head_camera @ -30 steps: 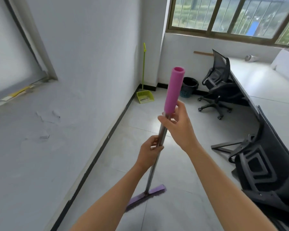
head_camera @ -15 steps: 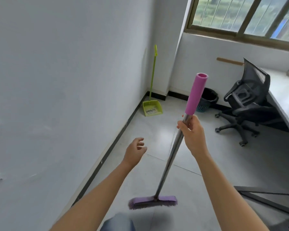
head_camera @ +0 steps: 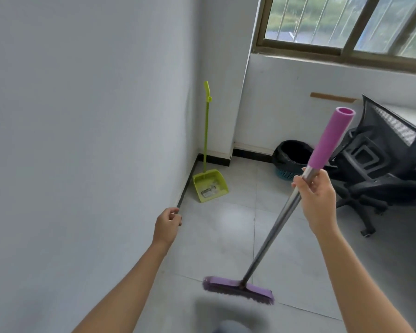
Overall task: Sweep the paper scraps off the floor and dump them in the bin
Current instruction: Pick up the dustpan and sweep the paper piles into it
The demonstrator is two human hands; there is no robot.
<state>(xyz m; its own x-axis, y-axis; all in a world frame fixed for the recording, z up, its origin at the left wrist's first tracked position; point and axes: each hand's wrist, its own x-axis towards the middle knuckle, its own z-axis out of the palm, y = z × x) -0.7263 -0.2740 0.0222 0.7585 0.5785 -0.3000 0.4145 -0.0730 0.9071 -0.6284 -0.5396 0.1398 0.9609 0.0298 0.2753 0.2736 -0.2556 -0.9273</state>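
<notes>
L hand (head_camera: pixel 168 223): off the broom (head_camera: pixel 269 239) shaft vs 1 s ago, now further fwd-left along the wall. Fingers loosely curled, nothing in them. Well short of the dustpan (head_camera: pixel 210 186).
R hand (head_camera: pixel 316 200): same grip as before, fingers wrapped round the metal shaft just below the pink sleeve (head_camera: pixel 329 138). Sole hold on the broom now.
broom: tilted, sleeve up-right, head (head_camera: pixel 238 289) low in front of me. It has swung right of where it was 0.5 s ago. Head is blurred, can't tell if the bristles touch the floor (head_camera: pixel 216 227).
view: closer to the corner than 1 s ago, dustpan + bin (head_camera: pixel 291 159) both bigger in frame.
dustpan: green, long handle leaning up in the wall corner, tray flat on the tiles, mouth facing me.
scraps (head_camera: pixel 209 189): pale bits lying inside the tray. No loose ones on the tiles I can see.
bin: black liner in a teal basket, at the far wall under the window, right of the dustpan, just beside the office chair (head_camera: pixel 382 169). Partly hidden behind the sleeve.
status (my read): sweeping looks done, dump step is left.
next (guess): L hand goes for the dustpan handle, then carry it to the bin.
risk: tray tips on lift and scraps spill. One-handed broom could snag the chair base.
</notes>
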